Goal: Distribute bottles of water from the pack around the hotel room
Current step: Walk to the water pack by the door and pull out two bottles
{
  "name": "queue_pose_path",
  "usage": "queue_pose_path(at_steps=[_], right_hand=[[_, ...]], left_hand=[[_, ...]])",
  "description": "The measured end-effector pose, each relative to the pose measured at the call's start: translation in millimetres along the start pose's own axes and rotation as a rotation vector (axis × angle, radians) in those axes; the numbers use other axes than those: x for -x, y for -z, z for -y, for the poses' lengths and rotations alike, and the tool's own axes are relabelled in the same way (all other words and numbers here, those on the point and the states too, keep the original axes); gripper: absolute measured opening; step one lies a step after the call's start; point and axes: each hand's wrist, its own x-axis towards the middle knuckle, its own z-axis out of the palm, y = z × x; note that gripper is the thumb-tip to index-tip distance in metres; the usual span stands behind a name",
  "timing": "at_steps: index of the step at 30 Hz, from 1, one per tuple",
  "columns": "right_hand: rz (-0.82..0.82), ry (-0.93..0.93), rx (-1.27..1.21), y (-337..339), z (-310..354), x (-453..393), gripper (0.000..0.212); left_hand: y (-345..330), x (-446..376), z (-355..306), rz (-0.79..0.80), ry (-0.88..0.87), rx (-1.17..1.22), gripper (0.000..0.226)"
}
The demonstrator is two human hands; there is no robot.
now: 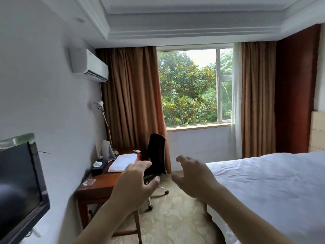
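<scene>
Hands out front, both empty. Our left hand [135,184] and right hand [193,176] are raised side by side at mid-frame, palms turned inward toward each other, fingers loosely curled, thumbs apart from the fingers, nothing held in either. A gap lies between them; they do not touch.

Pack and bottles: not in view anywhere. We cannot say where they sit.

Step, as we judge it: between placements, or heading to fetch from the pack. With no bottle in hand, the next move calls for finding the pack first, then gripping a bottle by its body and carrying it to a spot.

Likely spots visible: desk [103,184] against the left wall, with a folded towel [123,162], a tissue box [98,168] and a small clear tray [89,182] on it. Bare wood shows near the tray, room for a bottle there. Chair [156,155] stands just beside the desk. Bed [267,191] at right, white cover, too soft for a standing bottle, we reckon.

Forearms reach forward from the bottom edge, left over the desk corner, right along the bed's near edge.
</scene>
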Motion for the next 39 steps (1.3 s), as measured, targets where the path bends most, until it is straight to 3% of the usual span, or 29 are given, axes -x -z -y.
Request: queue_pose_path(at_steps=[11, 18, 24, 28, 34, 39], right_hand=[[0.002, 0.096, -0.037, -59.0, -28.1, -153.6, 0.039], [-0.005, 0.089, -0.025, -85.2, 2.3, -217.8, 0.032], [-0.031, 0.179, -0.059, -126.1, 63.1, -275.8, 0.037], [-0.016, 0.284, -0.108, -167.3, 121.7, -308.0, 0.042], [0.094, 0.517, -0.235, -232.9, 219.6, -322.7, 0.046], [0.187, 0.783, -0.377, -274.5, 306.6, -320.2, 0.049]], left_hand=[[-57.2, -127.2, 76.7, -0.043, 0.083, -0.021, 0.054], [-58.4, -176.4, 143.4, -0.088, 0.072, -0.038, 0.069], [-34.8, -192.5, 220.8, -0.132, 0.159, -0.094, 0.049], [-7.2, -178.0, 277.5, -0.169, 0.250, -0.156, 0.047], [44.6, -117.8, 352.2, -0.184, 0.470, -0.313, 0.057], [90.5, -57.4, 384.5, -0.242, 0.695, -0.485, 0.045]])
